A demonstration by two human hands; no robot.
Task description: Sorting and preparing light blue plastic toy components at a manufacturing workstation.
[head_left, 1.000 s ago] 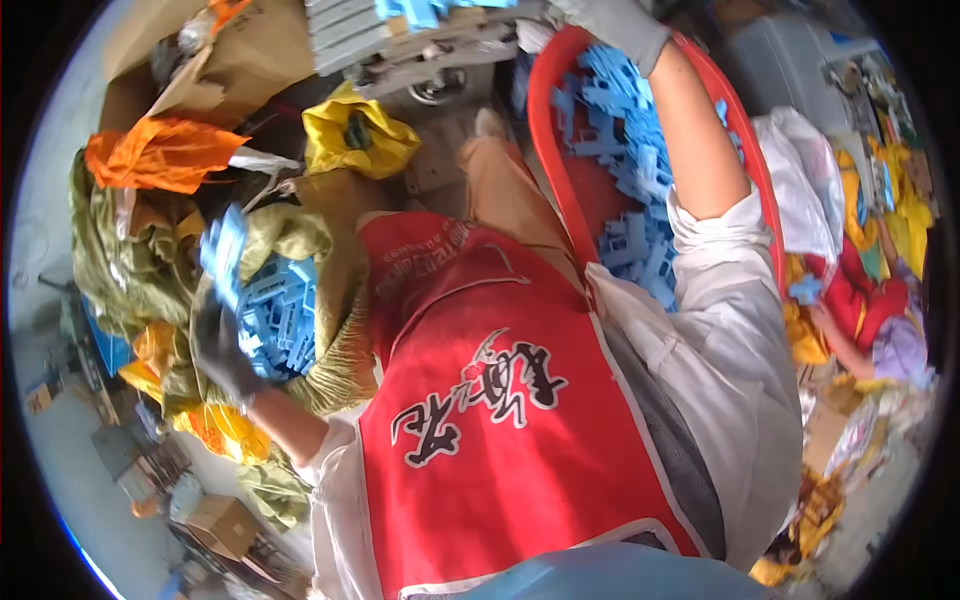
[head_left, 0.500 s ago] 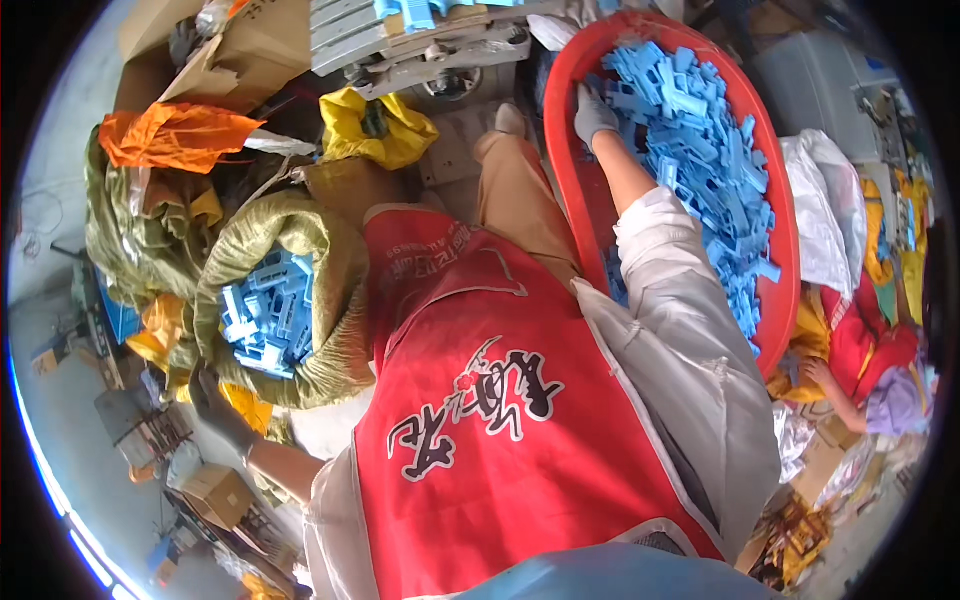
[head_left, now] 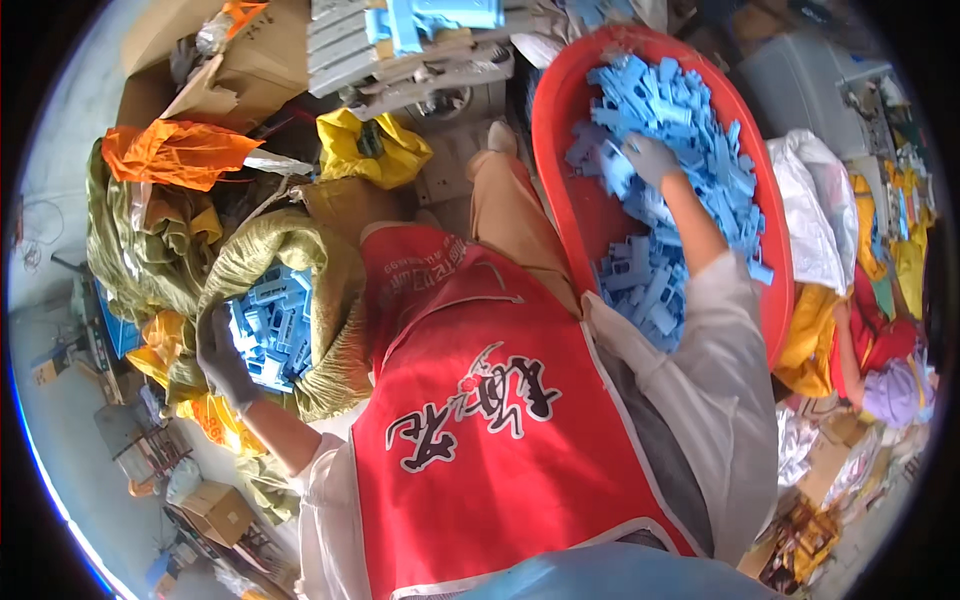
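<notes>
My right hand (head_left: 652, 160), in a grey glove, is inside the long red tub (head_left: 548, 150). Its fingers are curled round light-blue plastic parts (head_left: 612, 165), which are blurred by motion. Many more blue parts are heaped around it, shaped like toy-gun halves. My left hand (head_left: 222, 362), also gloved in grey, lies against the left rim of an olive woven sack (head_left: 345, 350) with its fingers stretched out. More blue parts (head_left: 275, 320) fill the sack's mouth.
A grey metal machine bed (head_left: 345, 45) with a blue piece (head_left: 440, 15) on it stands ahead. Around lie a yellow bag (head_left: 405, 160), an orange bag (head_left: 180, 152), a cardboard box (head_left: 265, 60) and a white sack (head_left: 815, 190). Another person's arm (head_left: 848, 355) shows at the right.
My right hand has left the tub's far left wall and moved nearer and rightward over the pile, with blue parts moving beside it. My left hand has risen onto the sack's rim.
</notes>
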